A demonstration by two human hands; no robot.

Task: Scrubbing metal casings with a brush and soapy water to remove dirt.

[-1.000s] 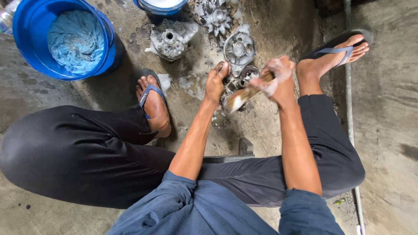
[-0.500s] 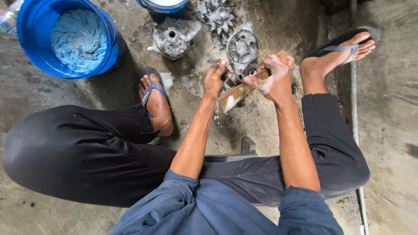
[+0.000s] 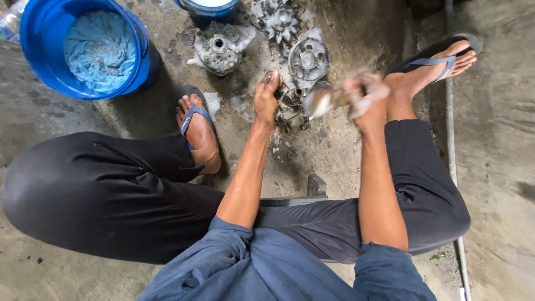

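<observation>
Moved: since half a second ago my right hand point(image 3: 365, 95) has swung the brush point(image 3: 323, 100) up and outward; its pale end now lies level, blurred, just right of the small metal part point(image 3: 290, 106).
Left hand: my left hand point(image 3: 266, 100) is clamped on the small metal part's left edge, fingers curled over its top.
Right hand: soapy, fingers wrapped closed around the brush handle.
Small metal part: on the wet concrete floor point(image 3: 334, 156), between my two feet, just below the round cover point(image 3: 308, 58).
Edges: the finned casing point(image 3: 222, 47) sits up and left of the part, apart from it; the gear-shaped piece point(image 3: 277, 19) lies beyond the cover.
Room: bare floor toward my knees; the blue bucket point(image 3: 39, 61) with cloth stands well left of the part; a pipe point(image 3: 450, 145) runs well right of it.
</observation>
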